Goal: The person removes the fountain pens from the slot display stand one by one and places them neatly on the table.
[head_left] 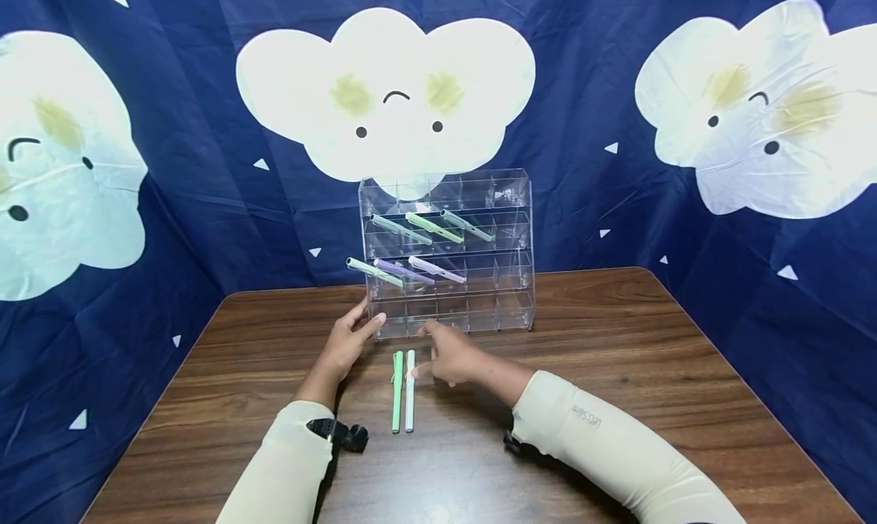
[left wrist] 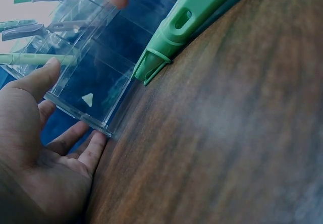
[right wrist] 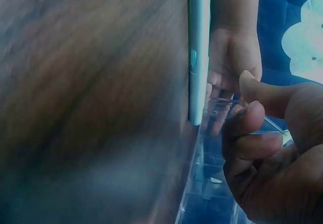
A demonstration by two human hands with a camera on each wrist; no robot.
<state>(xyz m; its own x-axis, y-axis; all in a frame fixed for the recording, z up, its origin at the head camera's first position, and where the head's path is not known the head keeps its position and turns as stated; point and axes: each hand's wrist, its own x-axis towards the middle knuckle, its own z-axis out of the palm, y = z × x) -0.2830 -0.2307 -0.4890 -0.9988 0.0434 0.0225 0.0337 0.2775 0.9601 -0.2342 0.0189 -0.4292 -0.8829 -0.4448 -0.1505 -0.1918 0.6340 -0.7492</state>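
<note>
A clear acrylic rack (head_left: 445,254) with several rows of compartments stands at the back of the wooden table (head_left: 617,356) and holds several pastel pens. My left hand (head_left: 363,322) rests with straight fingers against the rack's lower left corner; the left wrist view shows the thumb on the rack (left wrist: 96,77) front. Two pens lie side by side in front of the rack: a green pen (head_left: 397,391) and a pale blue pen (head_left: 409,391). My right hand (head_left: 438,353) hovers just right of their tops, fingers loosely curled, holding nothing. The pale blue pen (right wrist: 198,52) shows in the right wrist view.
A dark blue cloth with white clouds (head_left: 384,90) hangs behind and at both sides of the table. Bare wood lies left and right of the rack and along the front edge. The rack's bottom row and right columns hold no pens.
</note>
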